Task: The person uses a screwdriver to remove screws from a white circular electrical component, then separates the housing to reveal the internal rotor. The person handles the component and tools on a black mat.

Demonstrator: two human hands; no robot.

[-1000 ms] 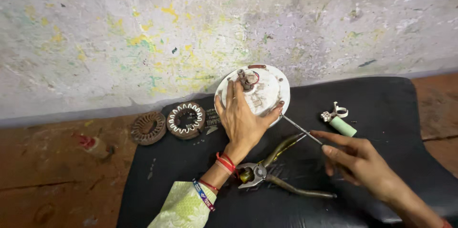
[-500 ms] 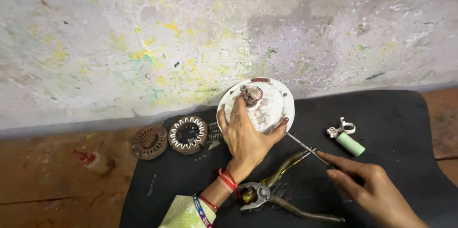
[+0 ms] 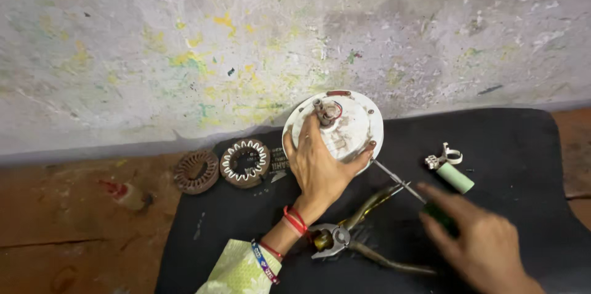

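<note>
Left hand [image 3: 320, 168]: fingers spread flat, pressing the white round motor housing [image 3: 354, 123] on the black mat [image 3: 523, 146]. Right hand [image 3: 477, 241]: fingers closed around a screwdriver [image 3: 403, 184], tip at housing's edge. Pliers [image 3: 345, 238] beneath. Risk: tip may slip toward left thumb.

White round motor housing [image 3: 354, 123] lying flat on the black mat.
Thin screwdriver [image 3: 400, 180] slanting beside its rim, tip touching.

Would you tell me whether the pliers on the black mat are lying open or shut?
Open. The pliers lie flat on the black mat with their two handles spread well apart, below the left hand.
</note>
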